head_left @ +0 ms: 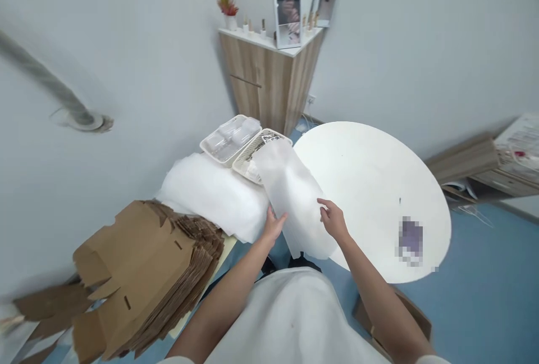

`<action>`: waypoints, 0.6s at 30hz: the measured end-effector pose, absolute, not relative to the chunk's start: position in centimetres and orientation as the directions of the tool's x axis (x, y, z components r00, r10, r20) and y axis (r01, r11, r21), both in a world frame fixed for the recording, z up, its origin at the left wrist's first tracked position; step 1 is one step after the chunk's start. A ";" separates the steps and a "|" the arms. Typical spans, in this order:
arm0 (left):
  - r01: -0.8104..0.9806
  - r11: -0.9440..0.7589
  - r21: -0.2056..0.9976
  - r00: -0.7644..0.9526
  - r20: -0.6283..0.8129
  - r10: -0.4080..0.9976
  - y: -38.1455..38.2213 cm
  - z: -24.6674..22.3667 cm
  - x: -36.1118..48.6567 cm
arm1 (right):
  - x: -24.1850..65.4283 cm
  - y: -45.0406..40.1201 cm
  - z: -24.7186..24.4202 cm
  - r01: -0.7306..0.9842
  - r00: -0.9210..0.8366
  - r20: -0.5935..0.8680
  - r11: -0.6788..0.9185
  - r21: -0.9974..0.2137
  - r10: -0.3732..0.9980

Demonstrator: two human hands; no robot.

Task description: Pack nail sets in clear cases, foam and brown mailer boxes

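A sheet of thin white packing foam [292, 184] lies slanted in front of me, its far end over a white basket and its right side over the round table. At its left edge is my left hand [274, 226], the thumb over the foam and the fingers at the edge, taking hold of it. My right hand [334, 220] is at the right edge, index finger stretched out over the foam and the other fingers loosely bent. The basket [238, 166] under the far end holds small items, partly hidden by the foam.
Left of me are a white foam pile [214, 192] and stacked flat cardboard boxes [147, 263]. Another basket [206, 147] holds clear plastic cases. The round white table [370, 184] bears a pixelated purple item [410, 237]. Behind stands a wooden cabinet [261, 66]; an open carton [410, 310] is below right.
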State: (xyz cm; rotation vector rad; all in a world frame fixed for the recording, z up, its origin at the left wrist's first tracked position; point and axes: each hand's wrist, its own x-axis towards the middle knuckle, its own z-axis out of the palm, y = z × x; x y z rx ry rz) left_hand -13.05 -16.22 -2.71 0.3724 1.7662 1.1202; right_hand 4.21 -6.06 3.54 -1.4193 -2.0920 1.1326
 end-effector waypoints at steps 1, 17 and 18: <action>-0.235 0.511 0.827 -0.424 -0.560 0.712 -15.8 -2.6 -12.2 | 5.7 -6.1 3.2 0.584 -0.347 -0.155 0.084 -0.807 0.925; 0.372 0.492 0.787 -0.295 -0.402 0.867 -5.4 -3.8 -1.1 | 22.0 -3.6 -3.0 0.440 0.052 -0.287 -0.279 -0.853 0.957; 0.388 0.494 0.778 -0.296 -0.402 0.866 -4.9 -4.0 -0.8 | 22.4 -3.3 -3.4 0.464 0.046 -0.280 -0.269 -0.844 0.959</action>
